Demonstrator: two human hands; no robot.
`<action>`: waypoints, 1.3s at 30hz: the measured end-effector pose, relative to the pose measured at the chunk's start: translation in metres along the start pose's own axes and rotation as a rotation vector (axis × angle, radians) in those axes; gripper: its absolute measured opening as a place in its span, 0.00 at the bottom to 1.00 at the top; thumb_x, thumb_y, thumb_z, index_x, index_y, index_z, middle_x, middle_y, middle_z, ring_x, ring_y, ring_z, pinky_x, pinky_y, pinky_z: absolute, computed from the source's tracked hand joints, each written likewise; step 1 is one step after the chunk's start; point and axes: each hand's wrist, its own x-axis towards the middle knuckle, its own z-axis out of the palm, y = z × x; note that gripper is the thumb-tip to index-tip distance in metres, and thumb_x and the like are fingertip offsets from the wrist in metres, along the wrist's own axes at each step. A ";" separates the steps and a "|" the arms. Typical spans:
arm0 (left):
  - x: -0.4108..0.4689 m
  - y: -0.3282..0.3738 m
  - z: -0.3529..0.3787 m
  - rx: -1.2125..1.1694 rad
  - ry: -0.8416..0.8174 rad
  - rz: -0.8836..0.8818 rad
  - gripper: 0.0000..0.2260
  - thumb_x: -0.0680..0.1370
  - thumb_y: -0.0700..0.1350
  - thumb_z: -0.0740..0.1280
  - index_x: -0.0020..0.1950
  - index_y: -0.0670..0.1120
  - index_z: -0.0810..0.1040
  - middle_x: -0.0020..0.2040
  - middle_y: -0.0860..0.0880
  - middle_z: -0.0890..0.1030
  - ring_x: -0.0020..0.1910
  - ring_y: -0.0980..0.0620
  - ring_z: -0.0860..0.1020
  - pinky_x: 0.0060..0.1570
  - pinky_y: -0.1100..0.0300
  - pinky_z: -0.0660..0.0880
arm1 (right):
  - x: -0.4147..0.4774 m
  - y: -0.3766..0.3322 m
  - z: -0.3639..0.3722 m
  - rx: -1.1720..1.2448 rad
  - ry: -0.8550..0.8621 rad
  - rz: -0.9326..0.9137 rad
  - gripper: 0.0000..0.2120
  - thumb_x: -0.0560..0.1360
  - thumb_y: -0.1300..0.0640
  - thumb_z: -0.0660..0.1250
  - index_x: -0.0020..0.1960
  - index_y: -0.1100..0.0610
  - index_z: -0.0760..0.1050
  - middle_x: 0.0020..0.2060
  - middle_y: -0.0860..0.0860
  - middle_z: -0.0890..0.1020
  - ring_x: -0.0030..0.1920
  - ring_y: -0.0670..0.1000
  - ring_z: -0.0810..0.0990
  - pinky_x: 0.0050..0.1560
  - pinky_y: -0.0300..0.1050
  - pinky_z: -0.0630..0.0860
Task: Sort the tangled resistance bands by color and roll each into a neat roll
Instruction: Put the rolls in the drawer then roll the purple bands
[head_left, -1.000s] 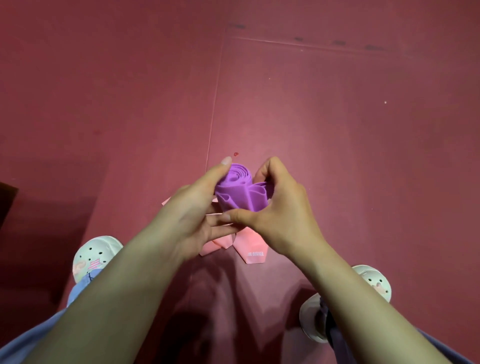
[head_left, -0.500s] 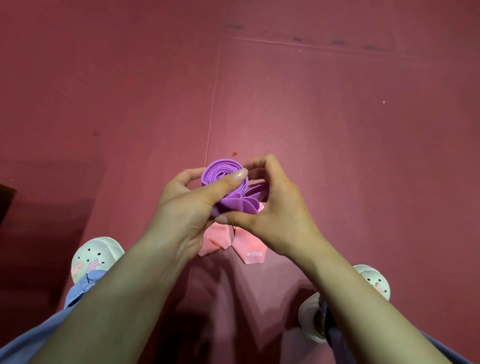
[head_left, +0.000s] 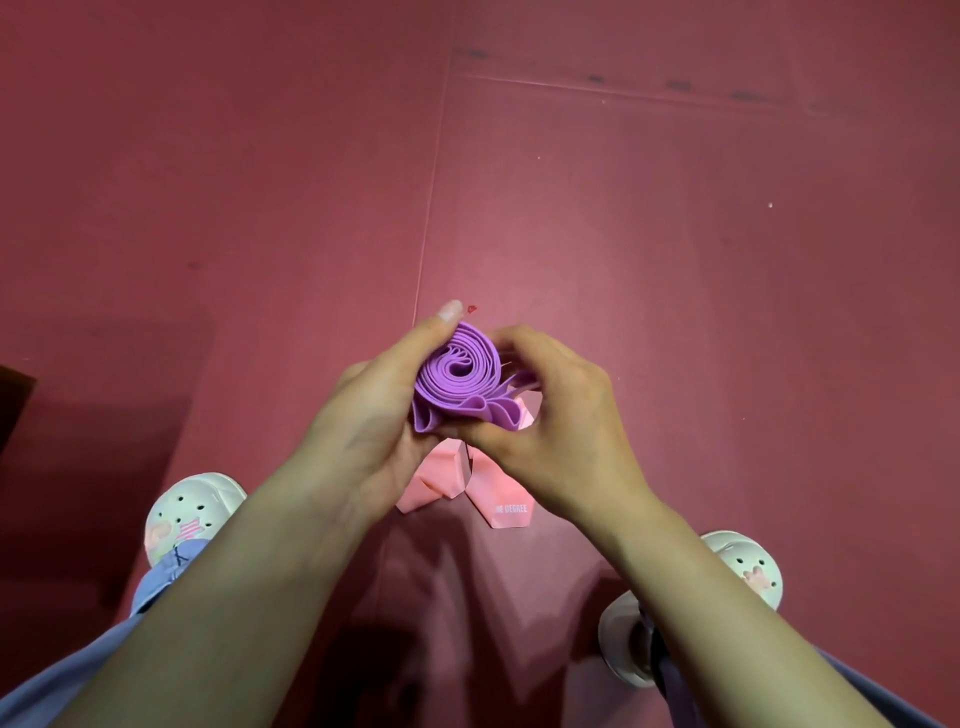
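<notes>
A purple resistance band (head_left: 460, 379), wound into a spiral roll with a loose crumpled tail at its lower right, is held up between both hands above the floor. My left hand (head_left: 374, 410) grips the roll's left side, thumb along its edge and pointing away from me. My right hand (head_left: 550, 421) pinches the loose tail and cups the right side. Below the hands a pink band (head_left: 447, 475) lies folded on the floor, partly hidden, with white lettering on one end.
The floor is a dark red mat (head_left: 675, 291) with a seam running away from me. My feet in white clogs stand at the left (head_left: 189, 512) and right (head_left: 743, 566). A dark object (head_left: 13, 405) touches the left edge.
My left thumb has shifted from across the roll's front to its left edge, so the spiral end now faces me. The roll looks tighter and sits slightly to the right.
</notes>
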 end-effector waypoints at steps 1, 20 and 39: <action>-0.001 0.000 0.000 0.000 0.000 0.002 0.29 0.67 0.54 0.70 0.59 0.33 0.78 0.55 0.34 0.81 0.54 0.38 0.82 0.50 0.48 0.81 | 0.000 0.000 0.000 -0.003 0.002 -0.008 0.21 0.63 0.48 0.79 0.53 0.51 0.77 0.45 0.44 0.81 0.43 0.43 0.78 0.47 0.42 0.75; -0.004 -0.007 0.004 -0.007 0.129 0.196 0.16 0.65 0.49 0.75 0.44 0.37 0.84 0.41 0.38 0.85 0.38 0.44 0.83 0.42 0.52 0.82 | 0.008 -0.010 -0.015 0.696 -0.179 0.439 0.08 0.78 0.51 0.63 0.51 0.48 0.81 0.44 0.46 0.85 0.45 0.44 0.83 0.50 0.41 0.75; -0.009 -0.002 0.007 0.006 0.190 0.243 0.12 0.63 0.53 0.75 0.34 0.44 0.84 0.32 0.43 0.82 0.29 0.45 0.78 0.33 0.56 0.74 | 0.006 -0.008 -0.008 0.837 -0.397 0.599 0.30 0.64 0.35 0.67 0.59 0.53 0.78 0.51 0.54 0.85 0.49 0.50 0.83 0.51 0.44 0.77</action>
